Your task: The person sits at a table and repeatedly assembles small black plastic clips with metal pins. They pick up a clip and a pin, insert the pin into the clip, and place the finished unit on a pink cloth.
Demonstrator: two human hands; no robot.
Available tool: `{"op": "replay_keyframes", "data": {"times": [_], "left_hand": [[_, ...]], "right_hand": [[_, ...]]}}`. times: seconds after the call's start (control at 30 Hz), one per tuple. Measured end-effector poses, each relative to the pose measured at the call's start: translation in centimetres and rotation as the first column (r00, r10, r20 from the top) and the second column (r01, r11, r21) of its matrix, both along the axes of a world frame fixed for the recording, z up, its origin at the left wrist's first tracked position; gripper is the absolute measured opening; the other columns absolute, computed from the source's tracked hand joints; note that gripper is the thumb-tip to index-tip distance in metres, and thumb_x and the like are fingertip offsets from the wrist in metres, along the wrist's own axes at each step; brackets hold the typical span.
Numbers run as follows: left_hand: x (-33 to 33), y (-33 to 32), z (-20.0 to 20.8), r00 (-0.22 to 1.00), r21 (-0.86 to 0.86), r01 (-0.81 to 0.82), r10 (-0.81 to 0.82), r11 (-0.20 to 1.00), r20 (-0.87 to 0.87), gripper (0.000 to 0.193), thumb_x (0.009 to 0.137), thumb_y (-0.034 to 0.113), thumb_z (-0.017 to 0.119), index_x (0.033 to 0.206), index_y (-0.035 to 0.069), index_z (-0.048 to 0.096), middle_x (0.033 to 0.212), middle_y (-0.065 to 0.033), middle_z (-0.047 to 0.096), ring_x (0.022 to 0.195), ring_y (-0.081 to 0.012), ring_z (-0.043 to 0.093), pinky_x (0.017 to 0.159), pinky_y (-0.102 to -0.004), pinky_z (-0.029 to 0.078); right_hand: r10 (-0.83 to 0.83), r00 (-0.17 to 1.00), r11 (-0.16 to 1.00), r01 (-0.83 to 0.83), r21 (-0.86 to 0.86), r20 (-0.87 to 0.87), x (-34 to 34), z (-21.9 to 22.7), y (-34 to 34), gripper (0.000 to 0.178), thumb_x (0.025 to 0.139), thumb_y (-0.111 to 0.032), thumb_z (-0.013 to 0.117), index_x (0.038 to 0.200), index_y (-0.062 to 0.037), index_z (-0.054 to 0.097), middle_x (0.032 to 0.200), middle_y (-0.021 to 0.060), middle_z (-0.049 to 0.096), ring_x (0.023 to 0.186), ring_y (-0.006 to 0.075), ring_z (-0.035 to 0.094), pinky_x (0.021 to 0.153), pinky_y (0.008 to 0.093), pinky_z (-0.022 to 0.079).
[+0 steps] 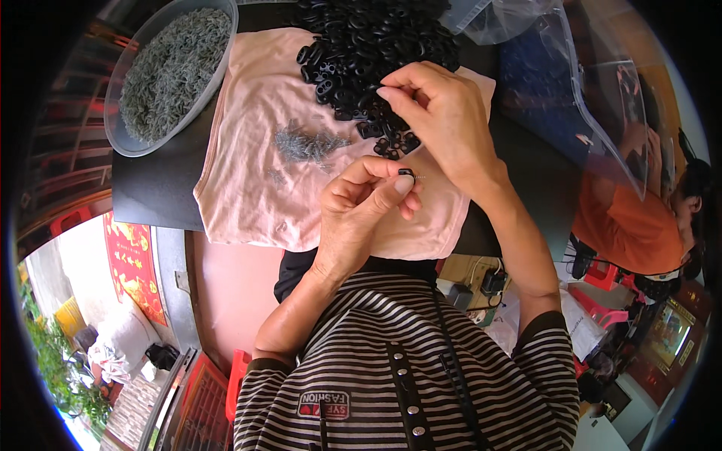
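Observation:
Over the pink cloth, my left hand (359,199) pinches a small black plastic piece (406,172) between thumb and fingers. A thin metal spring (420,177) appears to stick out from its right side. My right hand (440,113) reaches to the near edge of a big heap of black plastic pieces (376,45), thumb and forefinger brought together there. Whether a piece is between those fingertips cannot be made out against the dark heap. Left of the heap's near end lies a small scatter of metal springs (307,144).
The pink cloth (248,150) covers part of a dark table (150,192). A clear tub (113,124) full of grey springs stands at the far left. Clear plastic sheeting (575,83) hangs at the right. Beyond it sits another person in an orange top (632,225).

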State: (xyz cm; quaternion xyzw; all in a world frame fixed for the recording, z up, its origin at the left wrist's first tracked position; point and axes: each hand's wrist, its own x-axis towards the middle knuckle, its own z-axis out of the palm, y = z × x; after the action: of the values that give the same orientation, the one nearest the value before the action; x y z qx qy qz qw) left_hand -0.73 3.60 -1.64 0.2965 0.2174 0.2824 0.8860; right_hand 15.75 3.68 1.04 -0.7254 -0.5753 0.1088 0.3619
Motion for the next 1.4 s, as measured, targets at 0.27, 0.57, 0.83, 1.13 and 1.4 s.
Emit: {"op": "replay_keyframes", "data": {"times": [0.27,0.57,0.83,1.13,1.4], "left_hand": [[0.2,-0.3,0.0,0.997,0.024,-0.070,0.070,0.997,0.010,0.012,0.089,0.007,0.058,0.097,-0.002,0.058,0.088,-0.0118,0.064,0.073,-0.0141,0.061,0.066,-0.0254,0.050],[0.9,-0.9,1.2,0.994,0.093,-0.113,0.111,0.989,0.023,0.012,0.090,0.008,0.056,0.099,-0.001,0.058,0.087,-0.0109,0.064,0.076,-0.0152,0.061,0.067,-0.0254,0.049],[0.5,-1.7,0.9,0.991,0.154,-0.134,0.128,0.979,0.046,0.013,0.090,0.007,0.057,0.101,0.000,0.057,0.093,-0.0128,0.064,0.078,-0.0166,0.062,0.068,-0.0266,0.048],[1.6,-2.4,1.7,0.998,0.209,-0.069,0.066,0.976,0.023,0.014,0.089,0.008,0.058,0.099,-0.001,0.057,0.092,-0.0131,0.064,0.077,-0.0170,0.062,0.067,-0.0265,0.048],[1.6,-3.0,2.2,1.000,0.228,0.004,-0.004,0.974,0.003,0.012,0.090,0.008,0.057,0.098,0.000,0.057,0.091,-0.0125,0.064,0.077,-0.0170,0.062,0.066,-0.0266,0.049]], "right_hand": [[-0.035,0.539,0.991,-0.093,-0.100,-0.842,1.1,2.8,-4.4,0.022,0.087,-0.016,0.062,0.100,0.0024,0.061,0.087,0.0065,0.063,0.071,0.0096,0.060,0.062,0.0207,0.050],[0.024,0.587,0.999,-0.031,0.007,-0.809,-0.4,3.5,-8.2,0.020,0.086,-0.007,0.062,0.103,0.0038,0.059,0.090,0.0076,0.063,0.071,0.0090,0.060,0.064,0.0209,0.049],[0.061,0.649,0.994,0.026,0.102,-0.758,-1.6,3.8,-10.1,0.016,0.086,0.000,0.058,0.102,0.0037,0.058,0.097,0.0073,0.062,0.073,0.0071,0.059,0.067,0.0192,0.049],[0.039,0.665,0.982,0.111,0.150,-0.746,-1.9,3.7,-12.3,0.017,0.088,0.002,0.055,0.103,0.0022,0.060,0.093,0.0073,0.063,0.080,0.0080,0.062,0.072,0.0202,0.051],[-0.011,0.678,0.966,0.197,0.168,-0.735,-2.2,3.4,-13.6,0.018,0.090,-0.003,0.054,0.107,0.0022,0.060,0.094,0.0069,0.062,0.079,0.0087,0.061,0.070,0.0202,0.051]]}}
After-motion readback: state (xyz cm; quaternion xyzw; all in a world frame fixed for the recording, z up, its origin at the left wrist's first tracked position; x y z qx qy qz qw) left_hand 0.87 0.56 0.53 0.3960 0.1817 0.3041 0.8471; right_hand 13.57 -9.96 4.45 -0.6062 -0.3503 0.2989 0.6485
